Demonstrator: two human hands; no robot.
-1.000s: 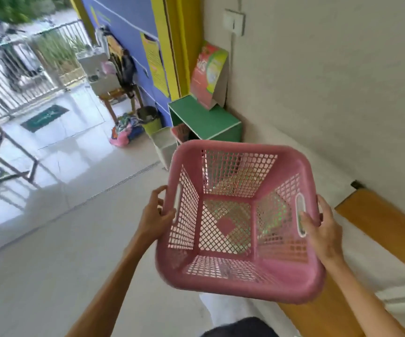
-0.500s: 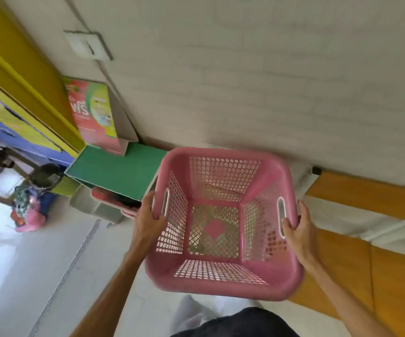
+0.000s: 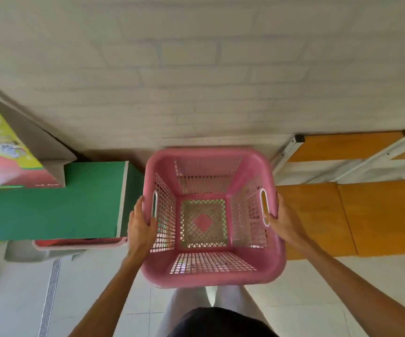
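Since swinging round to face wall (image 3: pixel 196 81), I'm watching L hand (image 3: pixel 139 224) & R hand (image 3: pixel 284 220) gripping pink basket (image 3: pixel 211 279) by its handles, green cabinet (image 3: pixel 55 210) at 9 o'clock; prob. setting down next.

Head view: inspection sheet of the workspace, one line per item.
Surface: pale tiled floor, with a drain strip on the left.
Job's things: pink mesh basket, open side up, nothing seen inside.
Clutter: green cabinet left of the basket, a printed carton on it, a pink tray below its front edge.
Grippers: left hand grips the left rim by the handle slot; right hand grips the right rim likewise.
Cables: nothing seen.
Surroundings: white brick wall ahead; orange panels on the right.
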